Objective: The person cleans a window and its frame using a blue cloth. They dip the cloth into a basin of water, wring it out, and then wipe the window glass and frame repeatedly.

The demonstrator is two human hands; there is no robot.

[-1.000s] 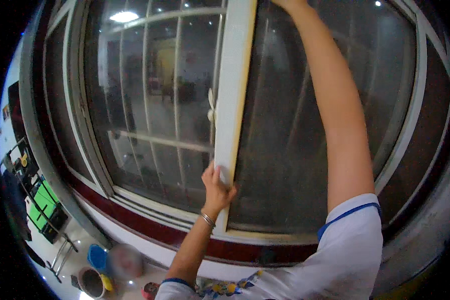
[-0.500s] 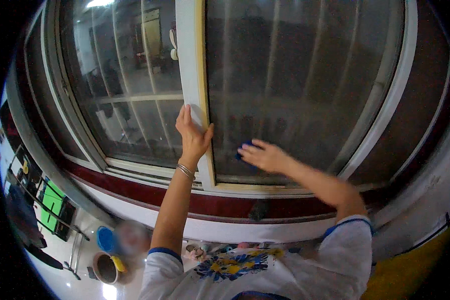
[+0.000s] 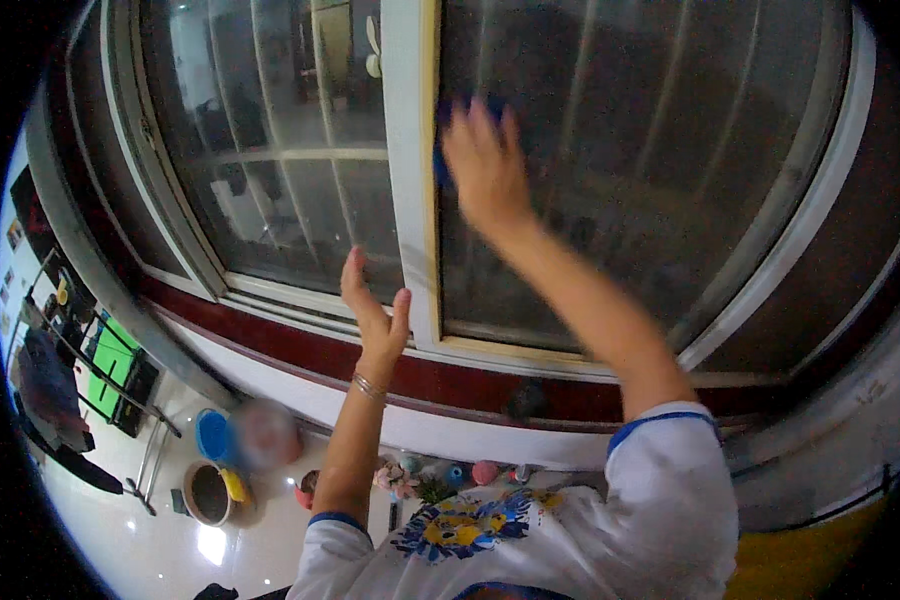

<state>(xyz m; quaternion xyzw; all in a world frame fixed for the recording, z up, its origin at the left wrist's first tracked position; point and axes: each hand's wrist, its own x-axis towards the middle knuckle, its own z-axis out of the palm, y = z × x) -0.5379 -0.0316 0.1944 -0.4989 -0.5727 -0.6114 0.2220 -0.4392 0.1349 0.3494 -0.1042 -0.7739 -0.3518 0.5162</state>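
My right hand (image 3: 487, 185) is pressed against the dark mesh-like window panel (image 3: 620, 220), high up near its left edge. Under its fingers is a blue cloth (image 3: 442, 162), mostly covered by the hand. My left hand (image 3: 372, 318) is raised in front of the lower end of the white upright window frame (image 3: 403, 150), thumb and fingers apart and nothing in it. Whether it touches the frame or the glass, I cannot tell. A yellowish strip (image 3: 431, 200) runs along the frame beside the panel. The glass pane (image 3: 270, 190) to the left shows reflections.
Below the window runs a dark red ledge (image 3: 450, 375) with a small dark object (image 3: 526, 402) on it. Down on the floor stand a blue basin (image 3: 211, 434) and a pot of soil (image 3: 209, 495). A metal rack (image 3: 150, 480) is at the left. Several small ornaments (image 3: 485, 472) line the wall's foot.
My right hand has moved up and left across the panel with the blue cloth. My left hand has come off its grip on the upright frame and is lower. The view has shifted slightly.
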